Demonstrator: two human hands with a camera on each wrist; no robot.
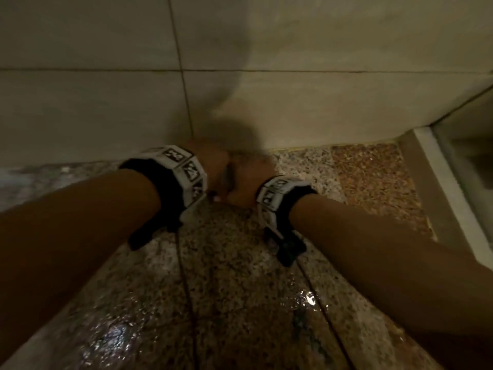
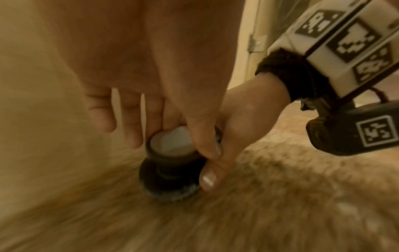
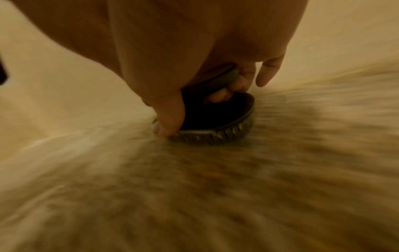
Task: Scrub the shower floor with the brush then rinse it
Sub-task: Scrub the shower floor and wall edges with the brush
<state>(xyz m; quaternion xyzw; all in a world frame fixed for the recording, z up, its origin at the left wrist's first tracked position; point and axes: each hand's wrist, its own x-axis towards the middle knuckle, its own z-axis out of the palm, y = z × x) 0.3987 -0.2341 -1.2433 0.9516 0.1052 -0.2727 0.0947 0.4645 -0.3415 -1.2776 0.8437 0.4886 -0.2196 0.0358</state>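
Observation:
The round scrub brush (image 2: 168, 179) stands bristles down on the wet speckled shower floor (image 1: 240, 276), right at the foot of the tiled wall. It has a dark base and a pale-topped knob (image 2: 170, 141). My left hand (image 2: 183, 131) pinches the knob from above between thumb and fingers, while its outer fingers hang straight. My right hand (image 3: 192, 109) grips the brush (image 3: 215, 129) under the knob, thumb pressed on the base's rim. In the head view both hands (image 1: 213, 166) (image 1: 248, 182) meet and hide nearly all of the brush. The floor is streaked with motion blur in both wrist views.
Beige wall tiles (image 1: 106, 102) rise directly behind the hands. A raised pale curb (image 1: 437, 177) and a glass door (image 1: 469, 134) bound the floor on the right. Water glistens on the granite (image 1: 306, 297) nearer me. A metal door hinge (image 2: 257, 42) shows in the left wrist view.

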